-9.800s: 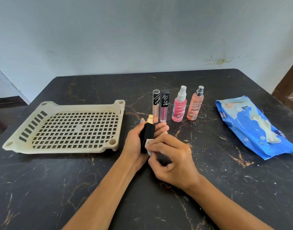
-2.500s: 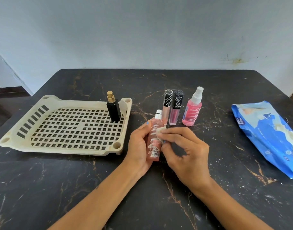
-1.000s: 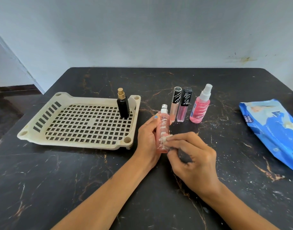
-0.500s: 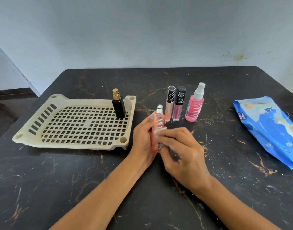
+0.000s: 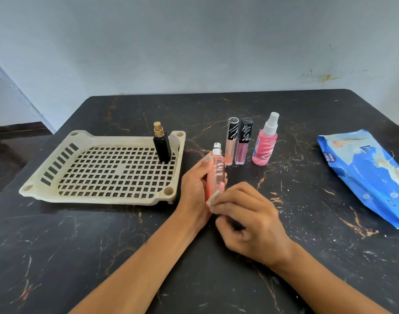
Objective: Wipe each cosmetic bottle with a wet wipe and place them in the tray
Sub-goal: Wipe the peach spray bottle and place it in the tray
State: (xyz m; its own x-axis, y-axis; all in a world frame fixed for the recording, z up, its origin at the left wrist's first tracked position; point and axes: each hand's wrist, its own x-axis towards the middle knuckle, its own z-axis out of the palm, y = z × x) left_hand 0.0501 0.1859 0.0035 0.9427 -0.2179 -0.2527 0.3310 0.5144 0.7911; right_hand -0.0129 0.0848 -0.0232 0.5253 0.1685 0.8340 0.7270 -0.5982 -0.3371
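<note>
Wiping step: left hand grips the peach spray bottle right of the tray; right hand pinches the wet wipe against its base. Next, probably standing it in the tray.

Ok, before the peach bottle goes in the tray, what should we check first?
1. Left hand grips the peach spray bottle firmly: ok.
2. Right hand pinches the wet wipe against the bottle's bottom end: ok.
3. Bottle wiped all the way round: cannot tell, its back is hidden.
4. Room in the tray: ok, only the black perfume bottle stands there, in the far right corner.
5. Clear way from hands to tray: ok, nothing lies between.
6. All bottles done: not ok, two lip gloss tubes and the pink spray bottle wait on the table.
</note>
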